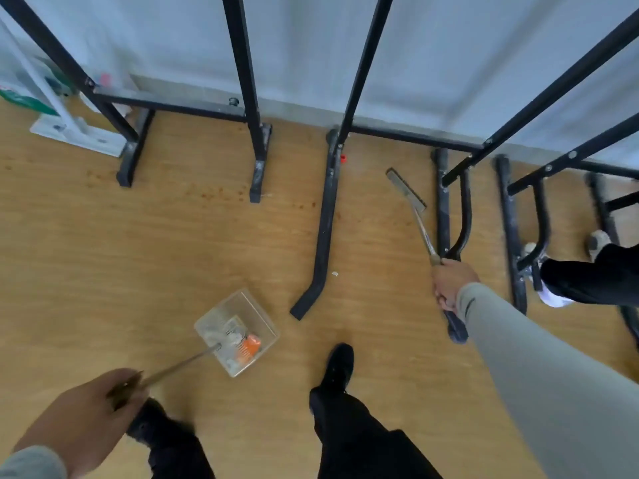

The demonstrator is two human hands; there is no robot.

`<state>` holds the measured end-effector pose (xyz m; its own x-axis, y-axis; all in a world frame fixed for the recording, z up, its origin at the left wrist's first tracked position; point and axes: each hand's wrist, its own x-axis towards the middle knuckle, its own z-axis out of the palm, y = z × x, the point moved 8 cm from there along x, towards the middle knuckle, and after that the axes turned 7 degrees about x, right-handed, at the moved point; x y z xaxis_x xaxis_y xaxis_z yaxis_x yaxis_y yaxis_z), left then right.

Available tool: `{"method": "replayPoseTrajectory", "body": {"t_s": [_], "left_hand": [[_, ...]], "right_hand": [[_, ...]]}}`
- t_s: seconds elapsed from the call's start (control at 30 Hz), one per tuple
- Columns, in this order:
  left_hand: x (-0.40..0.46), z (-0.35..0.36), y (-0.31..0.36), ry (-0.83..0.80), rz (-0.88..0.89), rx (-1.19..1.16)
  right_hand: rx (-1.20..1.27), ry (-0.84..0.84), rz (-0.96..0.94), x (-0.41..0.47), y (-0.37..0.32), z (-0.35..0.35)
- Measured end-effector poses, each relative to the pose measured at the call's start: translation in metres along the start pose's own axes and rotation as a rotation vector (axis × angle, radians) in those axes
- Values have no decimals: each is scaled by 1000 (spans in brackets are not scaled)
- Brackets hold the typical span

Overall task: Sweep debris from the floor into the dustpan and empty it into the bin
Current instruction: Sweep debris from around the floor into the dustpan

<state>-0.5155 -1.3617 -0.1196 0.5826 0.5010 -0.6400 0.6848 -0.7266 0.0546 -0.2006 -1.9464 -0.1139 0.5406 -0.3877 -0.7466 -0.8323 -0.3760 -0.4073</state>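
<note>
My left hand (pixel 86 416) grips the long metal handle of a clear dustpan (pixel 257 314), which rests on the wooden floor in front of my feet. Inside the pan lie crumpled pale scraps and an orange piece (pixel 249 345). My right hand (pixel 449 283) holds the broom's handle; the narrow broom head (pixel 406 189) sits on the floor farther away, between black frame feet. A small white scrap (pixel 334 273) lies beside a long black foot, and a small red bit (pixel 343 158) sits near the wall. No bin shows.
Black metal frame legs and feet (pixel 325 229) stand along the white wall and spread across the floor on the right. A white bracket base (pixel 77 134) is at the far left. Another person's legs and shoes (pixel 587 271) stand at the right edge.
</note>
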Motion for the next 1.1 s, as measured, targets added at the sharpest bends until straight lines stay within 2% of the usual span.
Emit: {"method": "replayPoseTrajectory", "body": {"t_s": [0.13, 0.17, 0.23, 0.27, 0.33, 0.47, 0.5, 0.67, 0.87, 1.1], "left_hand": [[-59, 23, 43, -36, -84, -26], [-71, 24, 60, -54, -97, -37], [-88, 28, 88, -87, -99, -55], [-95, 30, 100, -102, -96, -67], [-105, 34, 114, -124, -92, -88], [-123, 40, 123, -132, -104, -126], [-128, 42, 122, -131, -106, -140], [-150, 39, 116, -75, -72, -164], [-174, 30, 108, 3, -17, -183], [-192, 23, 113, 68, 43, -224]], "right_hand": [[-453, -94, -197, 63, -62, 1], [-621, -125, -199, 69, -66, 6], [-1107, -145, -195, 63, -64, 17], [-1324, -178, -260, 58, -63, 26], [-1466, -295, -293, 46, -38, 41], [-928, -247, -48, 24, 44, 17], [-855, -250, -11, 13, 64, 9], [-1008, -328, -1, -38, 132, -28], [-1260, -357, -122, -95, 156, -75], [-861, -244, -148, -120, 160, -164]]}}
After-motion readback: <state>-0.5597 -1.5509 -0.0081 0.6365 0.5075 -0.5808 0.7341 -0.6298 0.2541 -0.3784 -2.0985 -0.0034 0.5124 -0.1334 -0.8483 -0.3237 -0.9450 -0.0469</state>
